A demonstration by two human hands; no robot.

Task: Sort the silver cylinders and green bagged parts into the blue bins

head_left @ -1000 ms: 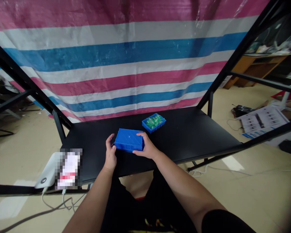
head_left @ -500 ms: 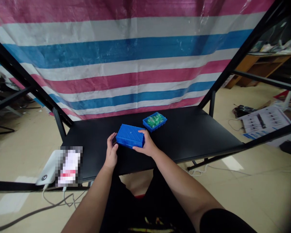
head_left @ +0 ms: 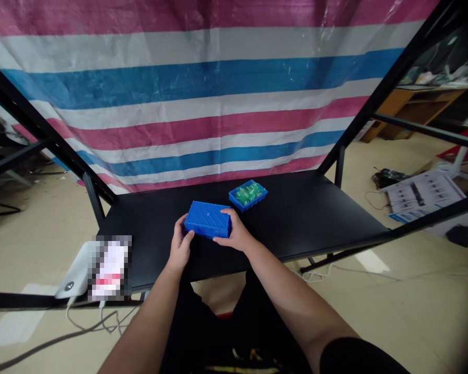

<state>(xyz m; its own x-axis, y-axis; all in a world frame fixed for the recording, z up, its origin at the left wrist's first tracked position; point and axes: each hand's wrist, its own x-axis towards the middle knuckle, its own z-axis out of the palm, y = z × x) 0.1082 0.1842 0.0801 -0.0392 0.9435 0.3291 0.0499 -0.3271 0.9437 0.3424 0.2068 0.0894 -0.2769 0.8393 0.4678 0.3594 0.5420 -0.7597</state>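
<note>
An upturned blue plastic tray [head_left: 208, 218], its ribbed underside facing up, sits near the front of the black table [head_left: 304, 218]. My left hand [head_left: 180, 246] grips its left end, fingers curled onto the near corner. My right hand [head_left: 236, 234] clasps the right end, thumb on top and fingers round the side. Behind it to the right stands a second, smaller blue tray [head_left: 248, 195] filled with several pale green parts.
A striped pink, white and blue tarp [head_left: 203, 93] hangs behind the table. Black frame bars [head_left: 42, 130] slant up on both sides. A white device [head_left: 80, 270] with cables rests at the table's left front corner. Papers and clutter [head_left: 425, 192] lie on the floor at right.
The upturned tray has been lifted and shifted slightly between my hands; my left hand has closed in from beside its end to gripping the near left corner.
</note>
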